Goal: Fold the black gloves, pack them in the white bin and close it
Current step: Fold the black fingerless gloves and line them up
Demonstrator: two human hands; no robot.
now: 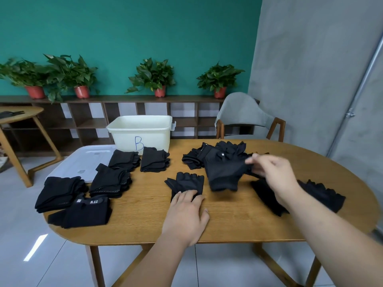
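Your left hand (pixel 186 212) is pressing flat, fingers straight, on one black glove (pixel 187 183) lying on the table (pixel 228 220). Your right hand (pixel 269 172) is pinching a second glove (pixel 224 172) by its edge and holding it up. Try laying it right on top, edges matching, then fold. The white bin (pixel 141 131) is sitting open behind.

1. Left hand (pixel 185 214): bare, seen at the near edge of the table (pixel 232 224).
2. Left forearm (pixel 145 266): bare from the wrist down to the bottom of the picture, in front of the table.
3. Right hand (pixel 271 172): bare, above the table's right half; its fingertips (pixel 249 161) are blurred.
4. Right forearm (pixel 331 241): bare as well, from the wrist to the lower right corner, across the table's near right edge.
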